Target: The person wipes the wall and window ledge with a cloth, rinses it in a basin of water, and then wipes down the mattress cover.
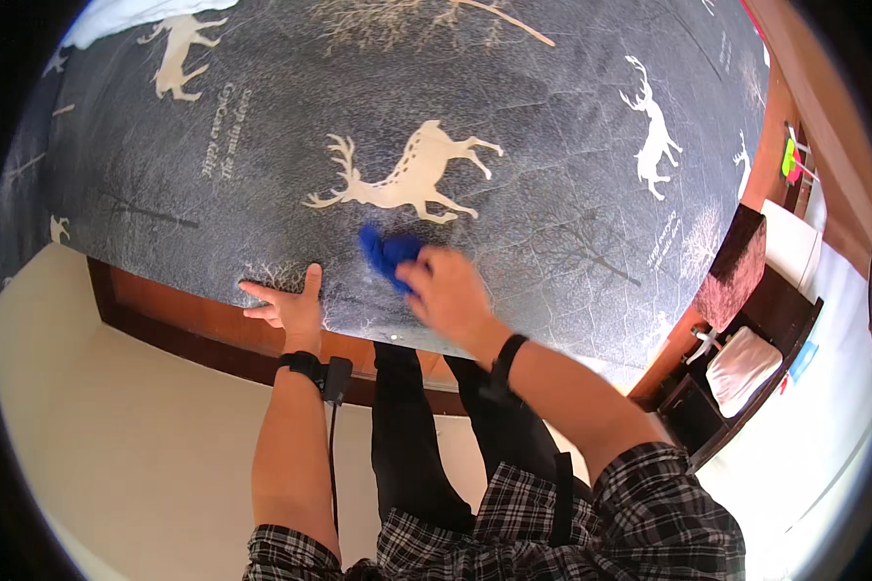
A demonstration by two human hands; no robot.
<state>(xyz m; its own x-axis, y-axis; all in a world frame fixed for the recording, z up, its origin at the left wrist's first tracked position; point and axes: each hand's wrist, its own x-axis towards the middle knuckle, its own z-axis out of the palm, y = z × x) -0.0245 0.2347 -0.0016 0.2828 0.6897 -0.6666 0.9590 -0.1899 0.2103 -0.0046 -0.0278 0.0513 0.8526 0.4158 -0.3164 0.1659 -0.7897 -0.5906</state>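
Note:
A dark grey bedsheet point(552, 203) printed with pale deer and trees spreads over the bed in front of me. Bunched in my right hand point(452, 295) is a small blue cloth point(389, 254), blurred and partly covered by my fingers, so its exact shape is unclear. It is against the sheet, just below the middle deer. My left hand point(294, 308) rests at the sheet's near edge with thumb and fingers spread, holding nothing. Both wrists wear black bands, and the left one carries a small dark box with a cable.
Reddish-brown wood of the bed frame point(203, 310) shows below the sheet's near edge. On the right stands a dark wooden stand point(775, 310) bearing a pale folded cloth point(743, 370). White fabric point(136, 17) lies at the far left corner.

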